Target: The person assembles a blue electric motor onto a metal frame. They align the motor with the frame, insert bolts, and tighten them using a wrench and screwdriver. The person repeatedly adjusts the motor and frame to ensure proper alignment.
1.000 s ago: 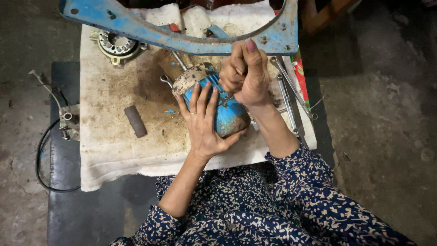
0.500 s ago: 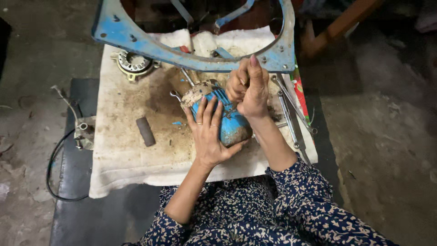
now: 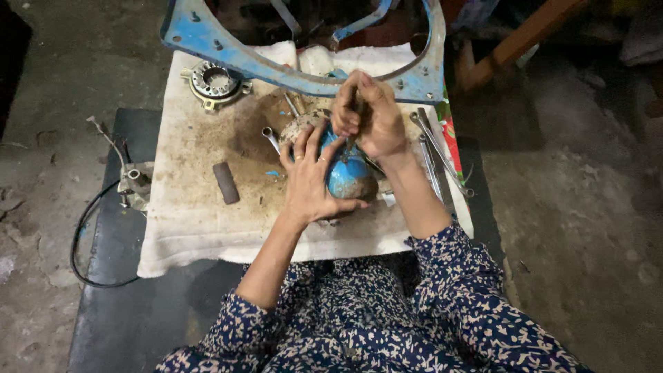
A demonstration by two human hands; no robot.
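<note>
Your hands, left [image 3: 309,181] and right [image 3: 369,117], clamp the blue motor housing [image 3: 349,174] and a tool on the stained cloth-covered surface [image 3: 193,214], bare concrete floor [image 3: 587,207] around.

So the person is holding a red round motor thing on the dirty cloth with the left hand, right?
Not quite: the motor housing is blue, not red. The head view shows the left hand steadying it on the dirty cloth, while the right hand grips a tool above it.
</note>
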